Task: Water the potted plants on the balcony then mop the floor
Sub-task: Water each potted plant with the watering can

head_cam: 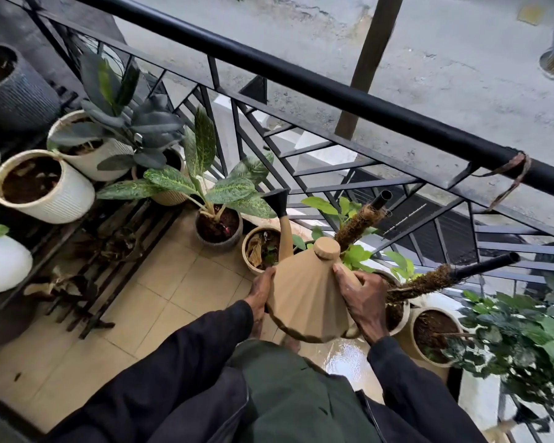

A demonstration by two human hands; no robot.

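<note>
Your right hand (365, 302) curls round the handle of the tan watering can (304, 302), your left hand (262, 294) presses straight-fingered against its side, spout (280, 206) above a beige pot (248, 251) at the tiled floor's (179, 282) railing (301, 83) edge.

Black metal railing (333, 87) is seen running diagonally beyond both hands. Brown strap (509, 174) is tied round its top rail, up-right of right hand (365, 302). Brown pole (370, 59) and grey street (461, 75) are seen past it. Dark slatted rack (87, 295), strewn with dry leaves (45, 287), is set left of left hand (261, 292).
</note>
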